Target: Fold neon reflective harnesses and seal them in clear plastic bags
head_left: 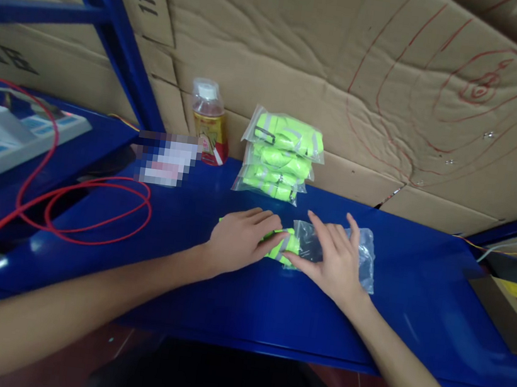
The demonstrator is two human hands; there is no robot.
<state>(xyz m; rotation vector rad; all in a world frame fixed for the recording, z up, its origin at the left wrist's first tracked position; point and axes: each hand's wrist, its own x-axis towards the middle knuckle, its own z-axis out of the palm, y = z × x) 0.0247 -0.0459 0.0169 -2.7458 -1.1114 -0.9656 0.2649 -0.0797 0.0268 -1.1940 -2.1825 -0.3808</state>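
Note:
On the blue shelf [245, 293] my left hand [240, 239] is closed on a folded neon-green reflective strap [286, 246], its end at the mouth of a clear plastic bag [364, 258]. My right hand [333, 260] lies on the bag with fingers stretched out and the thumb pinching the bag's open edge against the strap. Most of the strap is hidden under my left fingers. Behind the hands, a stack of several bagged green straps [280, 155] leans against the cardboard wall.
A bottle with a yellow label [208, 123] stands left of the stack. Red cable [94, 210] loops over the shelf's left part. White boxes [4, 134] lie far left, a cardboard box [514, 310] far right. A blue rack post [112, 34] rises at back left.

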